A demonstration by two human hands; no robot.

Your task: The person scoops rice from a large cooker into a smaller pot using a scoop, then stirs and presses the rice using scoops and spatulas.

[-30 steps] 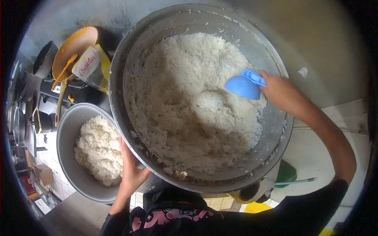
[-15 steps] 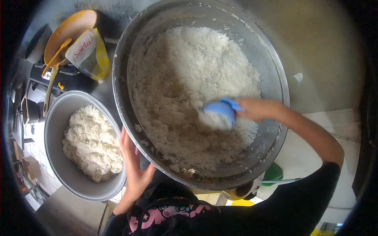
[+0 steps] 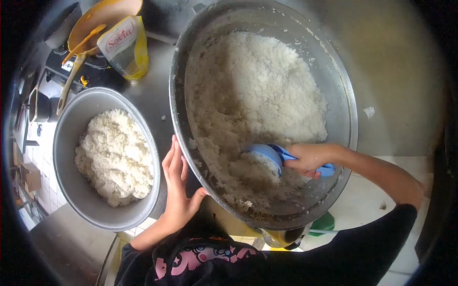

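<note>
My right hand (image 3: 307,159) is closed round the handle of a blue plastic dipper (image 3: 263,151), whose bowl is sunk partly in the white rice (image 3: 281,95) and has rice in it. The rice fills much of a large, wide metal pot (image 3: 352,114), which looks tilted. My left hand (image 3: 179,188) has its fingers stretched out against the pot's outer left side, with the thumb near the rim. To the left of that hand, a smaller grey metal pot (image 3: 59,157) holds a mound of rice (image 3: 114,157).
At the upper left stand an orange pan (image 3: 107,14) with an orange spatula (image 3: 86,40) and a yellow-and-white Sovia pouch (image 3: 126,45). A steel counter (image 3: 160,66) lies between the pots. Below the large pot is a green object (image 3: 324,223).
The dipper has gone lower into the rice and is less blurred. In the view, the large pot has shifted right, and my left hand now shows apart from the smaller pot.
</note>
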